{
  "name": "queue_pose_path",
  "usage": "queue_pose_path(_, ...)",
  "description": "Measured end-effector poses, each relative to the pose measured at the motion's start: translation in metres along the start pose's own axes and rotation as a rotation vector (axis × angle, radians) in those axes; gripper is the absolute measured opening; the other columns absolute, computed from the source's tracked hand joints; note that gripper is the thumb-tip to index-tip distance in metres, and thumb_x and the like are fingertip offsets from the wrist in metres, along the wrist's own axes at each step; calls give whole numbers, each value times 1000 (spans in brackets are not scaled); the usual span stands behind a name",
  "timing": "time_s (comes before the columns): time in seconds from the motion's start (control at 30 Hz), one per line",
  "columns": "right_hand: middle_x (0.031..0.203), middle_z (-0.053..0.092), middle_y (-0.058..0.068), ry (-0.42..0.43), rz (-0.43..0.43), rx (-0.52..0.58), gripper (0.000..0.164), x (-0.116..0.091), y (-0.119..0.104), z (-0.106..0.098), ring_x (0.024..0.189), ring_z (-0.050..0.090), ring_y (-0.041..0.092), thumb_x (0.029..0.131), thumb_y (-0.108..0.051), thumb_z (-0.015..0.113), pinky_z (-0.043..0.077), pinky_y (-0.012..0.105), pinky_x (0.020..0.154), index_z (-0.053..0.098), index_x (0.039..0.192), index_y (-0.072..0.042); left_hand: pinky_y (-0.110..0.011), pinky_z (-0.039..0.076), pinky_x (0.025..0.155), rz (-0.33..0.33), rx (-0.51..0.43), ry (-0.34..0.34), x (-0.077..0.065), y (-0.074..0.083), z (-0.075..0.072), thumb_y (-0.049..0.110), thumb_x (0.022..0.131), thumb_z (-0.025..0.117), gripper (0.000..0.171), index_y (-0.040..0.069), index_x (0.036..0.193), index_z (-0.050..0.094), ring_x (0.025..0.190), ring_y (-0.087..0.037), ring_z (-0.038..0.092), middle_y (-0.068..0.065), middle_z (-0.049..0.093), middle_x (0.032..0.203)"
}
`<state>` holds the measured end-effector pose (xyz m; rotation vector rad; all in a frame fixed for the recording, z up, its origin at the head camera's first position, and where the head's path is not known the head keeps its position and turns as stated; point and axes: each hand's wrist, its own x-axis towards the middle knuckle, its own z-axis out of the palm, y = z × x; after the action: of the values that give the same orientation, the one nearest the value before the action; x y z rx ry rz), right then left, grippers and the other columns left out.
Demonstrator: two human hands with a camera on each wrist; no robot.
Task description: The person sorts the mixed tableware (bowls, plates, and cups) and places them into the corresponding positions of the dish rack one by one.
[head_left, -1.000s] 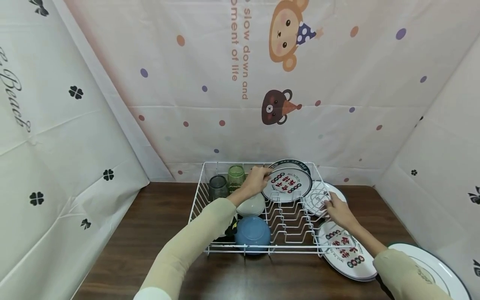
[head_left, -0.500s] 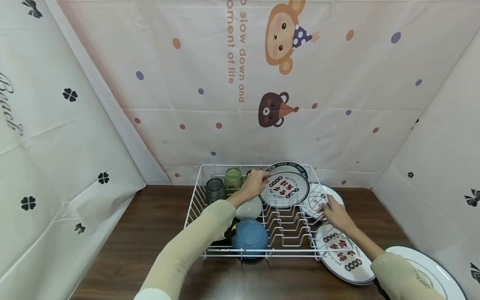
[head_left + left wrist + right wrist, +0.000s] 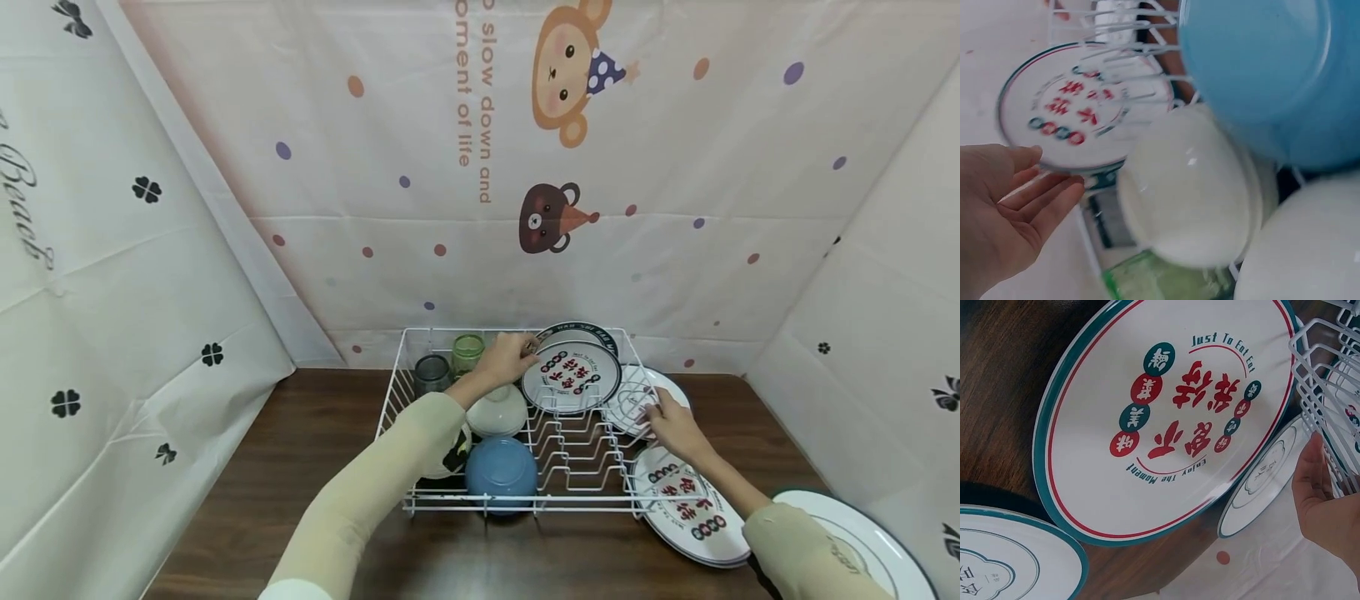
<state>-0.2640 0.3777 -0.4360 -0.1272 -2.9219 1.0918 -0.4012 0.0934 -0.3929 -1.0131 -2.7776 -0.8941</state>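
Observation:
A white plate [image 3: 572, 377] with red lettering stands tilted in the back of the white wire dish rack [image 3: 585, 502], in front of a dark-rimmed plate [image 3: 577, 330]. My left hand [image 3: 506, 358] is at the front plate's left edge. In the left wrist view, the thumb and loosely extended fingers [image 3: 1054, 203] of this hand are spread apart beside the rim of the plate [image 3: 1025, 103]. My right hand [image 3: 677, 429] holds the rack's right side, fingers curled at the wires; the right wrist view shows this hand [image 3: 1329, 500] against the rack wires [image 3: 1319, 381].
A blue bowl [image 3: 501, 471], white bowls [image 3: 498, 412], a dark glass [image 3: 432, 375] and a green glass [image 3: 467, 352] fill the rack's left side. Right of it lie a small plate [image 3: 667, 385], stacked lettered plates [image 3: 693, 508] and a large plate [image 3: 862, 533].
My left hand has loosened from the lettered plate's edge, and its forearm has shifted slightly left, showing more of the white bowls. My right hand stays on the rack.

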Motion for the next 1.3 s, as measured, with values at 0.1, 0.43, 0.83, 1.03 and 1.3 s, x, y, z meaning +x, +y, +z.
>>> queue_pose_path(0.1,112,64,37,5,-4,-9,50,1,0,-2,85,69,29,108,-8,33,53,33,64,25,148,21,-29,59,68,-2,-14,22,-6,-6,-26,15,101,64,32,1,129,66,91,-24,76,-16,78,106)
queue_pose_path(0.43,116,63,38,13,29,-60,51,-6,10,-13,93,68,36,109,-11,32,54,42,72,25,147,21,-43,59,79,-96,3,142,-63,-83,-85,7,99,59,34,-5,131,62,94,-33,73,-22,75,106)
queue_pose_path(0.83,124,58,40,15,28,-62,51,-15,11,-15,106,64,45,109,-14,35,52,53,85,29,147,20,-64,44,104,-276,-92,158,-122,-122,-26,-4,97,40,57,-15,152,28,133,-57,43,-43,34,146)
queue_pose_path(1.03,122,60,40,10,24,-91,52,-16,11,-17,97,69,41,111,-21,34,55,51,81,35,143,20,-68,39,107,-348,-197,186,-128,-118,-23,-8,89,37,69,-10,156,22,138,-58,39,-42,30,153)
queue_pose_path(1.3,111,64,40,125,-89,-216,51,-26,34,-53,102,62,57,111,-22,30,52,63,84,48,131,21,-66,36,113,-286,-174,137,-129,-115,-16,-6,87,40,72,-12,157,21,146,-52,34,-36,28,160)
